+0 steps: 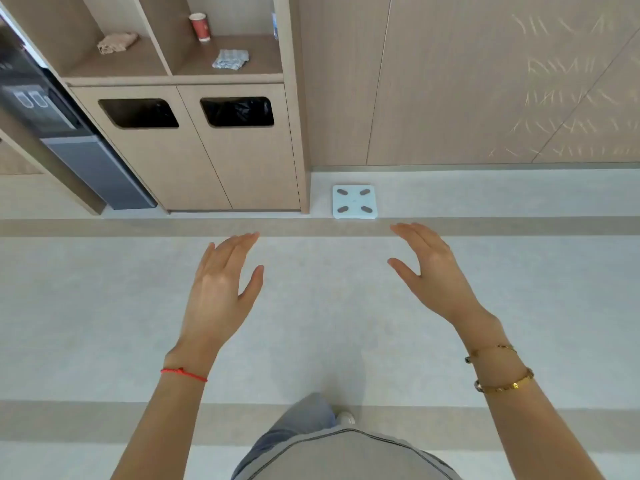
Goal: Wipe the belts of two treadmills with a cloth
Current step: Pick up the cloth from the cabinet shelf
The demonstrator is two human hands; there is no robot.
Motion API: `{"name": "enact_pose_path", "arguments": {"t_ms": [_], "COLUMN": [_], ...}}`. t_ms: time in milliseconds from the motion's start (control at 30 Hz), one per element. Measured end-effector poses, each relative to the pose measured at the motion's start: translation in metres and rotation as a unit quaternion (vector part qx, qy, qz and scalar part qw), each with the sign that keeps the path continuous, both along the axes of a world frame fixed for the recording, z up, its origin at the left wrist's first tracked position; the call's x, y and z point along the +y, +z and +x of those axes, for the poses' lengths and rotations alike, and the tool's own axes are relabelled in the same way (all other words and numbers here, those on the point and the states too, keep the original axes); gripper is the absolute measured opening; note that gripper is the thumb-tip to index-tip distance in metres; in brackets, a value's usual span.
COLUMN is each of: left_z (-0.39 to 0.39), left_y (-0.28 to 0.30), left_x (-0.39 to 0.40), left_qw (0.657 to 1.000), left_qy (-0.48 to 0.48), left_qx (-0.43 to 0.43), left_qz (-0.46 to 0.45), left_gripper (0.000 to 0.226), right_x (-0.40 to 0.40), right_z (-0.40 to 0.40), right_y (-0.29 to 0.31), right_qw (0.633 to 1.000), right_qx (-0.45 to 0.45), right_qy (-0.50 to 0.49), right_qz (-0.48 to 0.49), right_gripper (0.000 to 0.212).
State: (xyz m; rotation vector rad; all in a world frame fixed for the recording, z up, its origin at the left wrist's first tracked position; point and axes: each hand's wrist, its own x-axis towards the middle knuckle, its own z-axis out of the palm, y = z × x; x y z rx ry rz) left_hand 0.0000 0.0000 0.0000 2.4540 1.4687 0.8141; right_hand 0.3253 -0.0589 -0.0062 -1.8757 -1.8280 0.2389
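Overhead, blurred pale cloth [230, 59], both arms frame-cut.

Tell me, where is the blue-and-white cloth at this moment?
The blue-and-white cloth lies crumpled on the right-hand open shelf, upper left of the head view, just below the red paper cup.

Bright, even indoor light, soft picture.
Wide-angle bending tilts the cabinet [194, 147] at left; streaky glare marks the wall panel [571, 98].
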Motion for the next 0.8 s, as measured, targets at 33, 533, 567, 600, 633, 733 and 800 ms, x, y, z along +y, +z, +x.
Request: {"name": "enact_pose_path", "arguments": {"t_ms": [33, 533, 567, 600, 633, 733, 800], "left_z": [-0.001, -0.04, -0.046, -0.053, -0.063, -0.095, -0.115], "left_y": [-0.001, -0.015, -0.014, -0.012, -0.009, 0.001, 0.007], "left_x": [0.001, 0.106, 0.121, 0.138, 0.156, 0.214, 0.255], "left_qw": [1.0, 0.997, 0.996, 0.996, 0.996, 0.996, 0.996], "left_qy": [-0.001, 0.079, 0.081, 0.085, 0.089, 0.093, 0.089], "left_qx": [-0.003, -0.008, -0.009, -0.009, -0.008, -0.008, -0.004], "left_qz": [0.005, -0.022, -0.021, -0.02, -0.018, -0.002, 0.013], "left_gripper": [0.047, 0.045, 0.045, 0.045, 0.045, 0.045, 0.045], "right_x": [0.002, 0.14, 0.158, 0.178, 0.199, 0.263, 0.304], "right_z": [-0.001, -0.044, -0.05, -0.058, -0.067, -0.097, -0.116], "right_y": [-0.003, -0.023, -0.023, -0.023, -0.021, -0.013, -0.008], "right_qw": [1.0, 0.997, 0.997, 0.997, 0.997, 0.996, 0.996], "right_qx": [0.008, 0.036, 0.037, 0.039, 0.042, 0.055, 0.06], "right_qy": [0.001, 0.043, 0.044, 0.045, 0.047, 0.056, 0.053], "right_qz": [0.005, -0.053, -0.053, -0.054, -0.054, -0.048, -0.041], "right_gripper": [0.051, 0.051, 0.051, 0.051, 0.05, 0.049, 0.049]}}
